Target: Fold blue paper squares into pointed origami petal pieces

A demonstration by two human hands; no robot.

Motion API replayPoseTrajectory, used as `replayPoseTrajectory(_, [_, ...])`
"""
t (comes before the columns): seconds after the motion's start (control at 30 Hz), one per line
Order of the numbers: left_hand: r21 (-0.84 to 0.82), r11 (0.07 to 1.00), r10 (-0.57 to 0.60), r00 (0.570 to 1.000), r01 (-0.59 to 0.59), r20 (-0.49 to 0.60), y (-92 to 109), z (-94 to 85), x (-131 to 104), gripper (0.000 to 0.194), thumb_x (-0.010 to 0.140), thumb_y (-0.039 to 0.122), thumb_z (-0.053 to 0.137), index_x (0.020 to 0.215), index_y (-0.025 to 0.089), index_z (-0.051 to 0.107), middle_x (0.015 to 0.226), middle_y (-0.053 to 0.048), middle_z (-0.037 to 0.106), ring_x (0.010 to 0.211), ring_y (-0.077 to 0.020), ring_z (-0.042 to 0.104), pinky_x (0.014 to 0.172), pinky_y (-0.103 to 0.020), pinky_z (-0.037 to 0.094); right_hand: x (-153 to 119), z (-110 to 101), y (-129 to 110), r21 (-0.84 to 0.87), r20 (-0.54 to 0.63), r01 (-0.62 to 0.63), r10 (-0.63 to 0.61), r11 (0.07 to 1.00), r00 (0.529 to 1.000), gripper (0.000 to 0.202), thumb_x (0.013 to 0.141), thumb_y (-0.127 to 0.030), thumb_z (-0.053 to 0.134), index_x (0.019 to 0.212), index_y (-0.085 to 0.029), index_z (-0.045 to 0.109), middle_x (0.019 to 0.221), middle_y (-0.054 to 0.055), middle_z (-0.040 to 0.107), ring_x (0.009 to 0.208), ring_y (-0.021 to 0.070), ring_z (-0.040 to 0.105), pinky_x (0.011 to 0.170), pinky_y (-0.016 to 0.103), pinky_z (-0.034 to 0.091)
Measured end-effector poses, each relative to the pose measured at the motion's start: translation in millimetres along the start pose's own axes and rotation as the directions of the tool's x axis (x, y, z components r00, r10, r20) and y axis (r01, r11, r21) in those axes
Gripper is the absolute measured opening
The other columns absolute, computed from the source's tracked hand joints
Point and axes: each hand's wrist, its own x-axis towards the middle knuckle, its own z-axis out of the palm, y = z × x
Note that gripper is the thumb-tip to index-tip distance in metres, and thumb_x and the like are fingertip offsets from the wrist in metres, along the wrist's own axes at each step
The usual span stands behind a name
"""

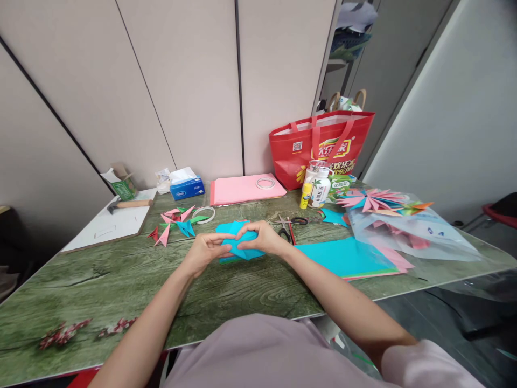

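The tabletop (133, 288) has a green, wood-grained, smooth surface. The stacked pink sheets (242, 189) are matt paper, as are the blue sheets (343, 256). The hammer (131, 203) pairs a wooden handle with a dark metal head. The plastic bag (420, 231) looks thin, translucent and slightly glossy.

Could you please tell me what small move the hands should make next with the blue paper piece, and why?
I would probably press a crease in the blue paper piece between thumb and fingertips. The left hand and right hand are both already on it, their fingertips close together near its middle, and its folded surfaces do not look fully flat.
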Motion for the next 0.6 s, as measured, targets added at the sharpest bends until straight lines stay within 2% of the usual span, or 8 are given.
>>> replayPoseTrajectory(0.1, [0.057, 0.998, -0.001, 0.998, -0.003, 0.057, 0.4, -1.6, -1.2, 0.038, 0.058, 0.022, 0.071, 0.095, 0.016, 0.066, 0.067, 0.0, 0.065, 0.057, -0.0122, 0.058, 0.066, -0.033, 0.052, -0.2, 0.6, -0.2, -0.022, 0.02, 0.004, -0.003, 1.0, 1.0, 0.02, 0.059, -0.031, 0.069, 0.071, -0.015, 0.064, 0.072, -0.001, 0.065, 0.069, 0.0143, 0.058, 0.07, 0.025, 0.042])
replayPoseTrajectory(0.2, [0.086, 0.996, 0.001, 0.995, -0.01, 0.103, 0.3, -2.5, -2.1, 0.041, 0.06, 0.022, 0.07, 0.1, 0.017, 0.064, 0.072, -0.002, 0.066, 0.061, -0.0132, 0.059, 0.066, -0.032, 0.052, 0.2, 1.9, 0.1, -0.041, 0.012, 0.021, -0.021, 0.999, 1.0, 0.02, 0.058, -0.03, 0.07, 0.069, -0.015, 0.062, 0.071, -0.001, 0.064, 0.068, 0.0139, 0.057, 0.069, 0.025, 0.042])
replayPoseTrajectory(0.33, [0.088, 0.996, 0.024, 0.996, -0.032, 0.091, -2.8, -1.6, -0.5, 0.038, 0.06, 0.025, 0.069, 0.097, 0.016, 0.066, 0.074, -0.003, 0.068, 0.063, -0.0154, 0.061, 0.07, -0.035, 0.051, 1.2, 4.3, 1.8, -0.096, -0.043, 0.058, -0.063, 0.994, 0.997, 0.015, 0.06, -0.027, 0.07, 0.064, -0.016, 0.06, 0.071, -0.001, 0.06, 0.073, 0.0145, 0.056, 0.073, 0.027, 0.042])
replayPoseTrajectory(0.47, [0.103, 0.991, 0.091, 0.995, -0.085, -0.048, -9.8, 1.1, 3.0, 0.038, 0.06, 0.029, 0.069, 0.096, 0.016, 0.067, 0.068, -0.002, 0.067, 0.061, -0.0156, 0.06, 0.07, -0.035, 0.051, 0.5, 8.0, 1.7, -0.222, -0.186, 0.056, -0.099, 0.973, 0.978, 0.01, 0.062, -0.023, 0.068, 0.066, -0.018, 0.062, 0.093, 0.005, 0.055, 0.092, 0.0178, 0.052, 0.083, 0.031, 0.039])
replayPoseTrajectory(0.53, [0.105, 0.987, 0.139, 0.98, -0.125, -0.14, -13.5, 3.3, 3.9, 0.039, 0.06, 0.031, 0.069, 0.096, 0.015, 0.067, 0.072, -0.003, 0.068, 0.064, -0.0167, 0.061, 0.071, -0.035, 0.051, -0.8, 11.7, -0.2, -0.289, -0.247, 0.054, -0.129, 0.956, 0.96, 0.008, 0.064, -0.022, 0.066, 0.07, -0.019, 0.062, 0.104, 0.006, 0.05, 0.101, 0.0195, 0.047, 0.088, 0.034, 0.035])
replayPoseTrajectory(0.6, [0.095, 0.983, 0.173, 0.967, -0.158, -0.188, -16.3, 6.2, 3.9, 0.041, 0.059, 0.033, 0.069, 0.096, 0.015, 0.067, 0.079, -0.004, 0.068, 0.07, -0.0183, 0.061, 0.073, -0.035, 0.05, -2.3, 16.5, -2.8, -0.342, -0.295, 0.049, -0.157, 0.938, 0.943, 0.01, 0.064, -0.023, 0.066, 0.072, -0.02, 0.06, 0.111, 0.007, 0.045, 0.108, 0.0215, 0.041, 0.091, 0.037, 0.032])
